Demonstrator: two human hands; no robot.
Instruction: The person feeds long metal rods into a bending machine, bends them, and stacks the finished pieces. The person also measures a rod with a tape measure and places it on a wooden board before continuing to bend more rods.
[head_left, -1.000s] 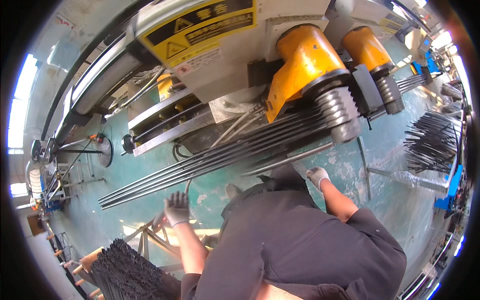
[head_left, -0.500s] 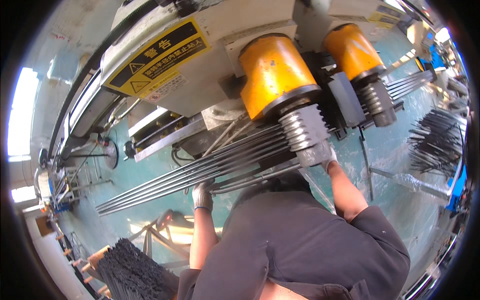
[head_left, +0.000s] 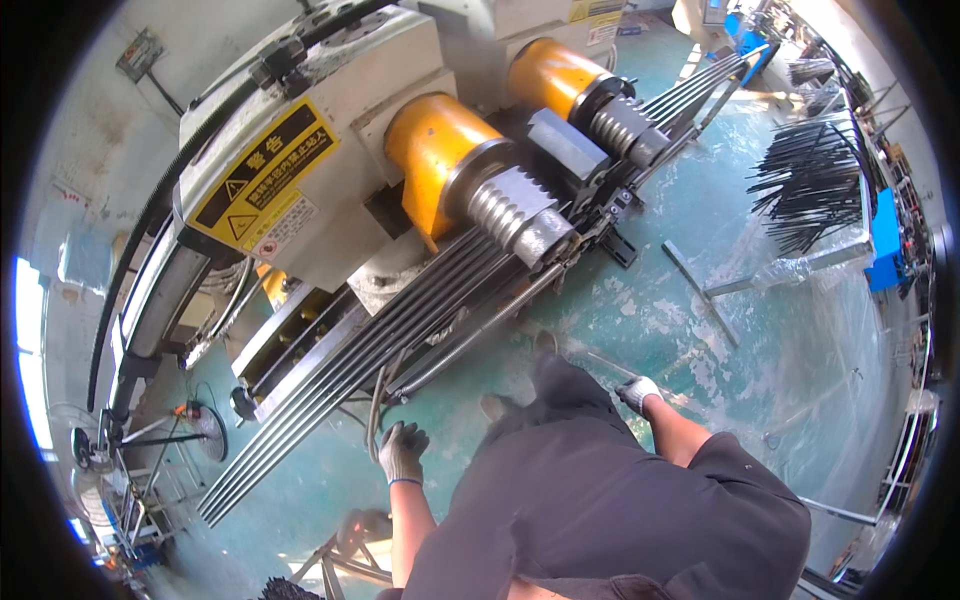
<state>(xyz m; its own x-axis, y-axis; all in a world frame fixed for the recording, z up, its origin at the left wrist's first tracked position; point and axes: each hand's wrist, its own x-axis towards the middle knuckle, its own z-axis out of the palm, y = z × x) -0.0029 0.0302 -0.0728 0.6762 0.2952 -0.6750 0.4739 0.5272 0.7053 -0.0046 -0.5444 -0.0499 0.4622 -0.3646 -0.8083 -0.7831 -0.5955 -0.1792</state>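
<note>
My left hand (head_left: 404, 452), in a pale work glove with dark fingertips, is beside a bent hose (head_left: 378, 400) at the machine's near side. Its fingers are loosely bent and slightly apart, with nothing seen in them. My right hand (head_left: 637, 393), gloved too, hangs over the floor near my leg, its fingers curled in and no object visible. Several long dark metal bars (head_left: 330, 385) lie side by side along the machine (head_left: 370, 180), passing behind a ridged metal roller (head_left: 512, 210) under an orange cylinder (head_left: 440, 150). Neither hand touches the bars.
A round tube (head_left: 480, 335) runs along the machine's near edge. A second orange cylinder (head_left: 560, 75) stands farther back. At right, a pile of dark rods (head_left: 812, 180) rests on a rack beside a blue panel (head_left: 884, 240). A narrow bar (head_left: 700, 292) lies on the green floor (head_left: 630, 320).
My right hand has come away from the ridged roller to the open side. My left hand has moved down, apart from the tube. The view has turned, with the machine now farther left.
</note>
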